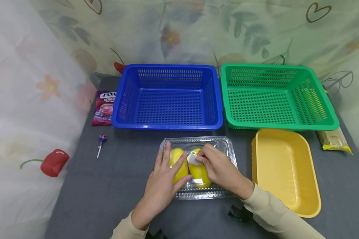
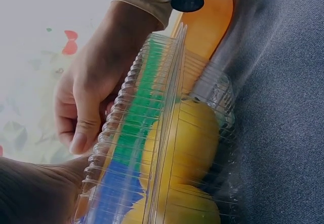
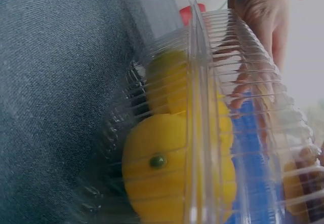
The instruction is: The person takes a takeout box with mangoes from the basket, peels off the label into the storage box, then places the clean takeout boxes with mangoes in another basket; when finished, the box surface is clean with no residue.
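A clear plastic clamshell box (image 1: 203, 195) stands closed on the grey cloth, with two yellow fruits (image 1: 201, 174) inside. My left hand (image 1: 161, 181) rests on the lid over the left fruit, fingers straight and spread. Over the right fruit, the curled fingers and thumb of my right hand (image 1: 222, 167) pinch a small white label (image 1: 193, 159) at the lid. From the side, the right wrist view shows the ribbed box wall and a green stem nub (image 3: 158, 160) on one fruit. In the left wrist view the right hand (image 2: 91, 95) reaches over the lid.
Behind the box stand a blue basket (image 1: 167, 126) and a green basket (image 1: 282, 126). A yellow tub (image 1: 284, 172) is at the right, by a yellow-edged packet (image 1: 333, 139). At the left lie a lollipop (image 1: 101, 141) and a purple candy bag (image 1: 103, 109).
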A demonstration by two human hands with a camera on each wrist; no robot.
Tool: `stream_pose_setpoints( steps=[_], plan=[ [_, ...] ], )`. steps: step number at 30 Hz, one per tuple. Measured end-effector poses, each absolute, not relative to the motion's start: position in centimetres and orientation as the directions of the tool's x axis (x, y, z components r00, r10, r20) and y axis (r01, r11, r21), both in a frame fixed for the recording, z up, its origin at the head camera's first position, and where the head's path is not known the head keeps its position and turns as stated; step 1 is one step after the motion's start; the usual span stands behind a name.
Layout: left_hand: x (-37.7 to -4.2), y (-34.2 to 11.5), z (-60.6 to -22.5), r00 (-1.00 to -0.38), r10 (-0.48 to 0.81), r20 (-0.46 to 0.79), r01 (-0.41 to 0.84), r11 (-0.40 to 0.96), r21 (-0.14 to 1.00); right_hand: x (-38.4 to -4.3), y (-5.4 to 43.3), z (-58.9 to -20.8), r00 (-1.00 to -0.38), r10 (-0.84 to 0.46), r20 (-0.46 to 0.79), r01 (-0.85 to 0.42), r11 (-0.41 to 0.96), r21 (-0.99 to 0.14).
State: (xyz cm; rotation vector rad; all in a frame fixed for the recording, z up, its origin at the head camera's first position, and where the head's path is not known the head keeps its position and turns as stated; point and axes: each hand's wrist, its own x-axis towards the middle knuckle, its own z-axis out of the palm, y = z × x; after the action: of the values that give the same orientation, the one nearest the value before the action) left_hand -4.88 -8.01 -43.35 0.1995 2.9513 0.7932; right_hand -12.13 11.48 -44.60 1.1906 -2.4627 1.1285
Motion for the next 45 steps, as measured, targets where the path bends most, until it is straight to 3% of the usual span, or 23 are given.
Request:
stream_pose_setpoints(
  steps=[15, 25, 33, 41, 45],
  plan=[
    [-5.0, -7.9, -43.2, -0.988, 0.144, -0.047, 0.102, 0.863, 0.494, -12.1, 11.1, -44.8, -0.727, -0.457, 0.513, -0.685, 0.433, -0.586],
    [-5.1, -7.9, -43.2, -0.988, 0.145, -0.056, 0.098, 0.861, 0.499, -11.7, 10.8, -44.7, -0.852, -0.339, 0.4, -0.515, 0.402, -0.757],
    [-5.0, -7.8, -43.2, -0.99, 0.136, -0.046, 0.096, 0.864, 0.494, -11.5, 10.7, -44.3, -0.89, -0.292, 0.351, -0.446, 0.391, -0.805],
    [-5.0, -7.8, -43.4, -0.99, 0.133, -0.046, 0.093, 0.865, 0.493, -10.8, 10.2, -41.3, -0.92, -0.257, 0.297, -0.375, 0.344, -0.861],
    [-4.8, -7.8, -43.4, -0.991, 0.126, -0.046, 0.087, 0.864, 0.496, -11.8, 11.0, -40.4, -0.947, -0.129, 0.295, -0.32, 0.274, -0.907]
  ],
)
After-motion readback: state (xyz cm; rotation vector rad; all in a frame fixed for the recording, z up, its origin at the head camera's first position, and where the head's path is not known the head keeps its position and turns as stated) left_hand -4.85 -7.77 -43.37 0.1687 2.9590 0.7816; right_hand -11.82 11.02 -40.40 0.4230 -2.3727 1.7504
